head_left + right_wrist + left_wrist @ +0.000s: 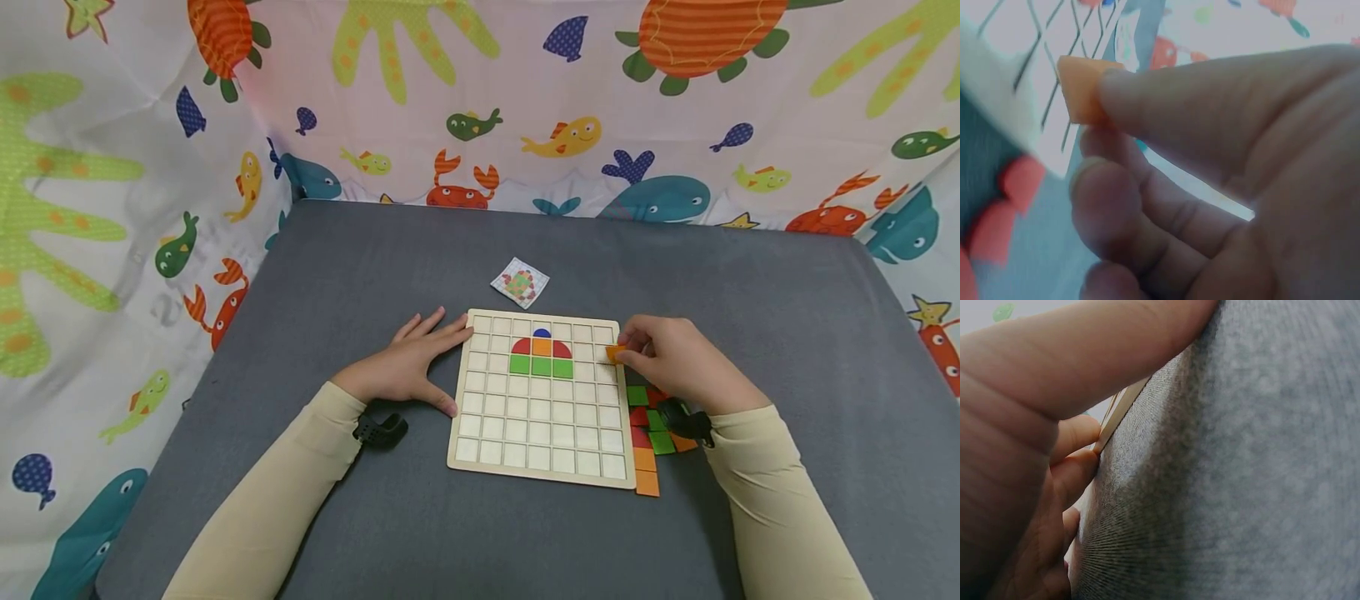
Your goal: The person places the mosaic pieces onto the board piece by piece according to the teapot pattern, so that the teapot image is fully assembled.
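A pale wooden grid board [517, 433] lies on the grey table. Near its top sit a blue half-round tile [542, 333], an orange square between two red quarter-round tiles [520, 346], and a row of green squares [542, 365]. My left hand [408, 362] has its fingers spread, fingertips and thumb touching the board's left edge. Over the board's right edge, my right hand [667, 358] pinches an orange tile [1082, 90] between thumb and index finger. In the right wrist view the tile is raised above the grid.
Loose green, red and orange tiles [647, 482] lie along the board's right side, partly hidden under the right wrist. A small pattern card [520, 283] rests behind the board. A sea-animal printed cloth [510, 167] hangs behind and beside the table [375, 533].
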Demonstrator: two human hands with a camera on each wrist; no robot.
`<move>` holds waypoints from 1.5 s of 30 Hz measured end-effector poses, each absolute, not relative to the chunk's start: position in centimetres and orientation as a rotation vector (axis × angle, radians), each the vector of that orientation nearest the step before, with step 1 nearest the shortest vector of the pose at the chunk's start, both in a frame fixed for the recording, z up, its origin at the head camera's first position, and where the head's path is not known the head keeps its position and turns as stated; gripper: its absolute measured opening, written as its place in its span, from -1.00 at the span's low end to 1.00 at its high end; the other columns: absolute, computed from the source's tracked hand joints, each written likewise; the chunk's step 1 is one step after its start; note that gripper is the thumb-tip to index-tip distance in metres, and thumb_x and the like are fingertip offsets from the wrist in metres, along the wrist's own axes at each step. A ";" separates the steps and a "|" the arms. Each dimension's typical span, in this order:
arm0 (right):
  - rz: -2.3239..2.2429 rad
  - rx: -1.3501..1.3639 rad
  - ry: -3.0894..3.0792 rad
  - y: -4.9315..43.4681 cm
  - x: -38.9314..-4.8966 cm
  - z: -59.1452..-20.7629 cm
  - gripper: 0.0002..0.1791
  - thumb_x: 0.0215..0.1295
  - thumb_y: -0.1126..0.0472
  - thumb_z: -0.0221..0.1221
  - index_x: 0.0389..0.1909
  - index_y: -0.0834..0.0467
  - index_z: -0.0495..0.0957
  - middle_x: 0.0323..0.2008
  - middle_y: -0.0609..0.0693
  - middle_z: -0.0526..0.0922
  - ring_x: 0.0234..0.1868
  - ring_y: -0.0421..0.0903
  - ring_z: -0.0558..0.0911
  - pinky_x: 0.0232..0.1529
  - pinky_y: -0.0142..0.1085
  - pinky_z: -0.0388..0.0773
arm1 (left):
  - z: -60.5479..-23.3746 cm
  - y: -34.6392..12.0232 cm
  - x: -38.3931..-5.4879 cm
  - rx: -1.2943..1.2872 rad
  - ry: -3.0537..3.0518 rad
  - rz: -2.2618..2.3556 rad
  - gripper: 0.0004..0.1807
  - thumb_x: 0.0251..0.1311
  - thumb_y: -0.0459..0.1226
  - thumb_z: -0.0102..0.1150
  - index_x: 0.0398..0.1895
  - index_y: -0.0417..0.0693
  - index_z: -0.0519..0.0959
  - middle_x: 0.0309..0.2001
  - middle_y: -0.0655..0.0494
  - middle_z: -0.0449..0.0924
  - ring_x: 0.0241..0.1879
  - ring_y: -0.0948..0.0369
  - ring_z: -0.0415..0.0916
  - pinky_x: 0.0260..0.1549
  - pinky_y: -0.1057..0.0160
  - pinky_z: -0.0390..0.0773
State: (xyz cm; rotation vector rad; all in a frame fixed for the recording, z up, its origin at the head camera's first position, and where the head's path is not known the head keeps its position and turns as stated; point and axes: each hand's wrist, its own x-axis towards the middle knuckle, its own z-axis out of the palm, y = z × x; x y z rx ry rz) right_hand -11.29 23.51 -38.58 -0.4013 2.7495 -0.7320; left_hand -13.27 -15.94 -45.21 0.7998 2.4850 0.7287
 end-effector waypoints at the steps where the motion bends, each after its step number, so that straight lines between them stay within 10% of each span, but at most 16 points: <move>1: -0.741 -0.411 2.739 23.1 -11.2 -38.6 -0.90 0.44 0.23 0.32 -0.15 0.18 0.65 -0.32 0.03 0.66 -0.41 -0.06 0.52 -0.46 -0.22 0.54 | -45.2 -15.9 -13.3 0.800 2.484 0.731 0.39 -0.14 0.22 0.65 0.73 0.20 0.01 0.72 0.28 -0.24 0.70 0.08 -0.51 0.59 -0.10 -0.52; 45: -0.768 -0.651 2.641 20.0 -10.2 -40.7 -0.86 0.36 0.26 0.37 -0.39 0.00 0.69 -0.46 -0.16 0.66 -0.45 -0.18 0.53 -0.48 -0.30 0.51 | -45.1 -15.9 -13.3 0.805 2.489 0.704 0.38 -0.12 0.23 0.63 0.74 0.20 0.00 0.72 0.29 -0.26 0.70 0.10 -0.53 0.59 -0.10 -0.51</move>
